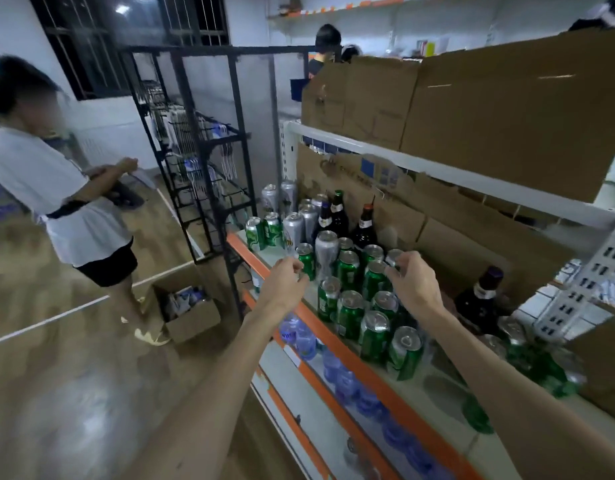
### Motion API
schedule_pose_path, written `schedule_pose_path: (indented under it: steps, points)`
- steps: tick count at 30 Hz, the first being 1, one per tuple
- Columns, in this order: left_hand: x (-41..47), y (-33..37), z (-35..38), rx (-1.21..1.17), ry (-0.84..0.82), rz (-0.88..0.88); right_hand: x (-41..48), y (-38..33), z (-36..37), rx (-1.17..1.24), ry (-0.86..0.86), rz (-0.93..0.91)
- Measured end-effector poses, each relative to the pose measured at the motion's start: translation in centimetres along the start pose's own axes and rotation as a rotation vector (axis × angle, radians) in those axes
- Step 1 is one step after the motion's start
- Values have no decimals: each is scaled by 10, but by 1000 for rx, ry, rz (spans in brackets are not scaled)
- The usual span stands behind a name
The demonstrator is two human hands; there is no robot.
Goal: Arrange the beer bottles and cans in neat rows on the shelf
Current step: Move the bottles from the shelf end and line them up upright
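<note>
Right hand (411, 278) pinches the can (393, 255) under its fingertips by the rim (probably light, slick, dentable); left hand (287, 280) curled, grip unclear.

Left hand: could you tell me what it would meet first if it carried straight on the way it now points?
Most likely the small green can right ahead of the left hand, whose curled fingers are close to its top. The tall silver can stands just beyond it. Depth is unclear.
</note>
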State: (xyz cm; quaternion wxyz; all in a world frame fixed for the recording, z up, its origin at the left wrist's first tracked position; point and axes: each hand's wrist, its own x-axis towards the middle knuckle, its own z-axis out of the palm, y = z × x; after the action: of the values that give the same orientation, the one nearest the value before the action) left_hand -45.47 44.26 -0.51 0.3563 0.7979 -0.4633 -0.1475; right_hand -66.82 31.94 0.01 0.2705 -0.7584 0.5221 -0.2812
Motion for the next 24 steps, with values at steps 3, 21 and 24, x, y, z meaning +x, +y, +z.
schedule_pose_path:
  steps: [3,21,24]
  points:
    - [55,-8,-8,37,-26,8,51,-13,21,39,23,18]
    - [280,-24,27,-10,-222,122,219,-14,96,56,28,209]
    - [305,-37,39,-50,-334,145,239,-13,111,46,23,260]
